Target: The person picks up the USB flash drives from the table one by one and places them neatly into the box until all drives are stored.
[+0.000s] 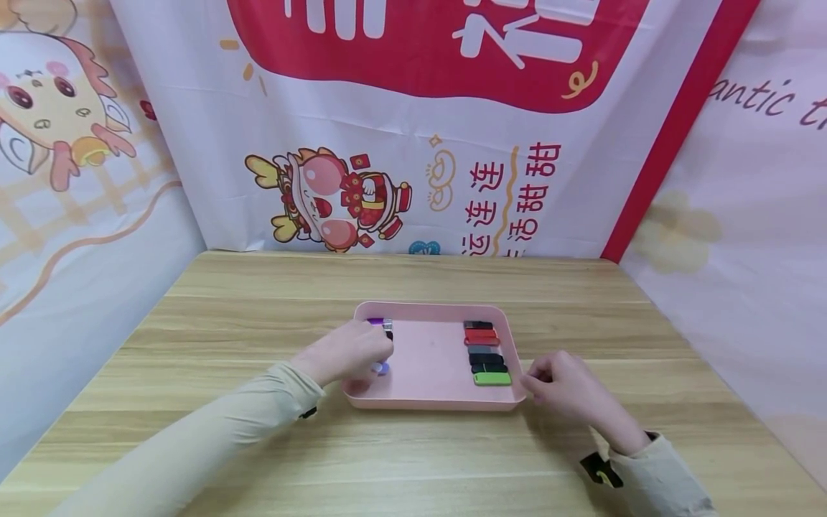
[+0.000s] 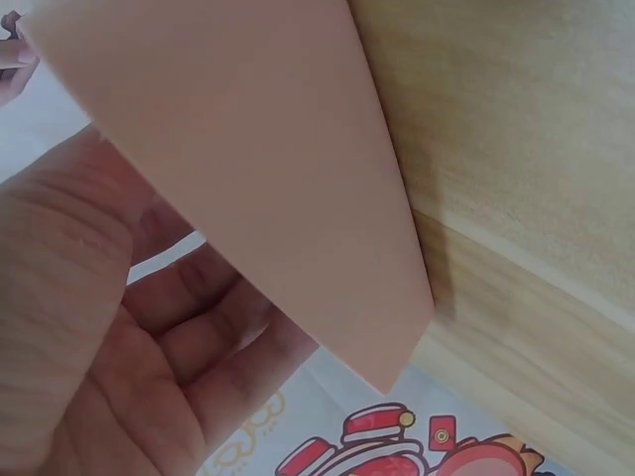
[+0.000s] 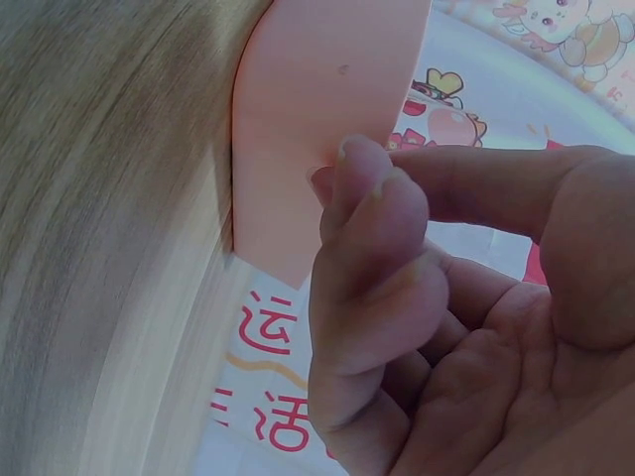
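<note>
A pink tray (image 1: 429, 404) sits on the wooden table. My left hand (image 1: 352, 350) reaches over its left wall among small sticks that look like USB flash drives. Above the hand is a purple flash drive (image 1: 375, 322) with a metal end; below it shows a lavender, rounded piece (image 1: 382, 368). In the left wrist view the tray wall (image 2: 258, 169) hides those fingertips and anything between them. My right hand (image 1: 568, 388) is at the tray's right front corner. Its fingers (image 3: 382, 228) are loosely curled close to the outer wall, with nothing seen in them.
Along the tray's right side lies a column of several flash drives, among them a red one (image 1: 481, 336) and a green one (image 1: 492, 378). Wooden table (image 1: 413, 459) surrounds the tray. A printed cloth (image 1: 413, 129) hangs behind, with more cloth at both sides.
</note>
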Available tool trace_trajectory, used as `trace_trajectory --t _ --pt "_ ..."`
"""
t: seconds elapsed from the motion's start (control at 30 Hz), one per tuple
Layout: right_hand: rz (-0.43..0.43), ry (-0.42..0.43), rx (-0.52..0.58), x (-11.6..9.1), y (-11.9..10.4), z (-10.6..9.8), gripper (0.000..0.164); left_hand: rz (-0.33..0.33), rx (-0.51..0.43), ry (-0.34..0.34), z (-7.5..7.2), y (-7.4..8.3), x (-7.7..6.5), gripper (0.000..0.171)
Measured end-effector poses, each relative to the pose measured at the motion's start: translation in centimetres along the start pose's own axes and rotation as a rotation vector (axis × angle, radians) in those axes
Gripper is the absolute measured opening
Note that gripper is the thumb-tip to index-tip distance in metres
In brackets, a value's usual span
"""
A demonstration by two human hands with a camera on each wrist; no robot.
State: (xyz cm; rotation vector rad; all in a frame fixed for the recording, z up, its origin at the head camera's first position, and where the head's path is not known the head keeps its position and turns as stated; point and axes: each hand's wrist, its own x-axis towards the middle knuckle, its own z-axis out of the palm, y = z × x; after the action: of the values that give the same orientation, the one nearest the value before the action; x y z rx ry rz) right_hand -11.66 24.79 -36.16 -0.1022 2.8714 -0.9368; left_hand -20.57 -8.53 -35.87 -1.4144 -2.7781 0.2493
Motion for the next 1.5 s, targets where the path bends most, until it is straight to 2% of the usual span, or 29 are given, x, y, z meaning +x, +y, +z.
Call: trace_trajectory --t 0.13,0.27,0.37,0.5,0.63,0.83,1.0,1.17,1.33,1.5 --pt "-0.005 0.0 -0.003 0.0 0.0 0.0 0.012 -0.011 0.062 0.015 -0.2 0.1 -0.1 0.024" --pt "-0.003 0.0 -0.003 0.0 -0.1 0.0 0.012 -0.02 0.102 0.023 -0.2 0.0 -0.1 0.028" --pt "-0.001 -0.003 0.0 -0.1 -0.1 0.0 0.012 -0.021 0.087 0.035 -0.1 -0.2 -0.2 0.027" --pt "0.0 -0.004 0.005 -0.1 -0.2 -0.1 0.011 -0.032 -0.001 0.079 -0.4 -0.9 -0.8 0.025" --pt "-0.005 -0.004 0.0 -0.1 -0.3 0.0 0.012 -0.098 -0.094 0.132 -1.3 -2.0 -2.4 0.021" --pt "0.001 -0.011 -0.011 -0.2 -0.5 0.0 0.014 -0.275 -0.143 0.206 -2.5 -3.4 -6.1 0.014" --pt "0.012 -0.022 -0.017 -0.2 -0.5 0.0 0.014 -0.385 -0.148 0.179 -2.5 -4.2 -9.3 0.02" --pt "0.002 -0.023 -0.017 -0.3 -0.4 -0.2 0.015 -0.459 -0.173 0.122 -1.8 -4.3 -11.7 0.029" --pt "-0.003 -0.028 -0.004 -0.3 -0.3 -0.3 0.016 -0.5 -0.224 0.11 -0.7 -4.3 -13.2 0.041" --pt "0.013 -0.033 0.0 -0.4 -0.5 -0.4 0.017 -0.542 -0.263 0.066 -0.2 -4.1 -13.8 0.038"
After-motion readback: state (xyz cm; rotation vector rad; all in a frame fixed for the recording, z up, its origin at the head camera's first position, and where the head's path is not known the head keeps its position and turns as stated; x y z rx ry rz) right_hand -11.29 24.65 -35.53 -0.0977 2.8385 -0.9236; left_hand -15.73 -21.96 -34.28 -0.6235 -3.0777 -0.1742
